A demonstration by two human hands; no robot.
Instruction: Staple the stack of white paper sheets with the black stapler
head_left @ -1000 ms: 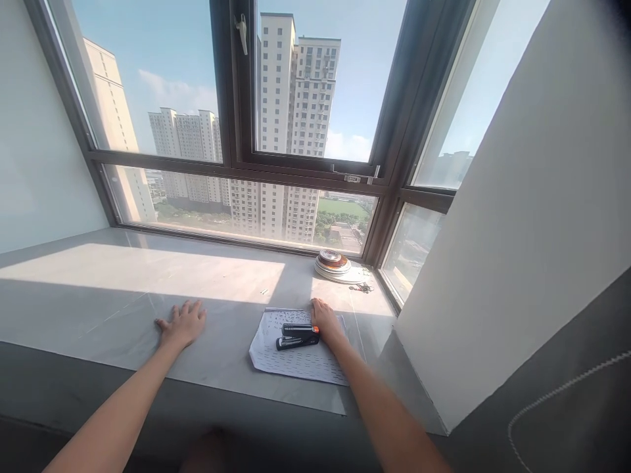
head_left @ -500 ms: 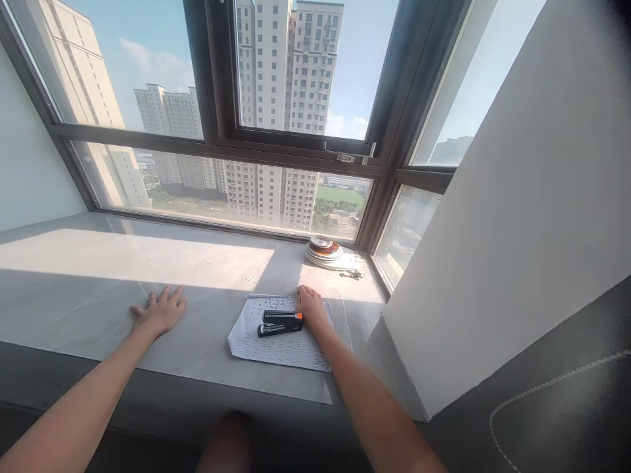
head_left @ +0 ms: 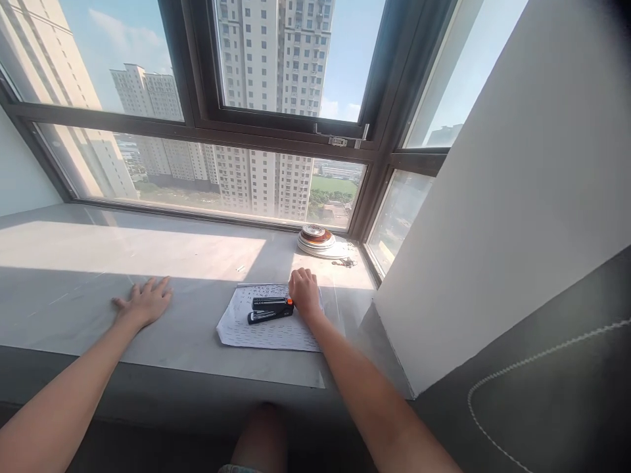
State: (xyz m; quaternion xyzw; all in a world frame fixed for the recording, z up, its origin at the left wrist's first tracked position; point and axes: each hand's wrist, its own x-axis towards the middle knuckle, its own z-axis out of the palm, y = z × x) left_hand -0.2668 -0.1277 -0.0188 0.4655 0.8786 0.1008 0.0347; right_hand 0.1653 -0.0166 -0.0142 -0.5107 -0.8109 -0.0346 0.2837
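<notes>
A black stapler [head_left: 270,309] with an orange end lies on a printed sheet of paper [head_left: 266,330] on the grey window sill [head_left: 197,263]. My right hand [head_left: 304,293] rests on the paper's right part, just beside the stapler's orange end, its fingers curled down and holding nothing I can see. My left hand [head_left: 142,301] lies flat on the bare sill well to the left of the paper, fingers spread.
A stack of round plates [head_left: 318,240] stands in the sill's far right corner, with a small dark object [head_left: 345,263] beside it. A white slanted wall [head_left: 493,197] rises on the right. My knee [head_left: 259,433] shows below the sill's front edge.
The view has tilted down and to the right, so everything sits further left and higher. Both hands stay where they were on the sill and paper.
</notes>
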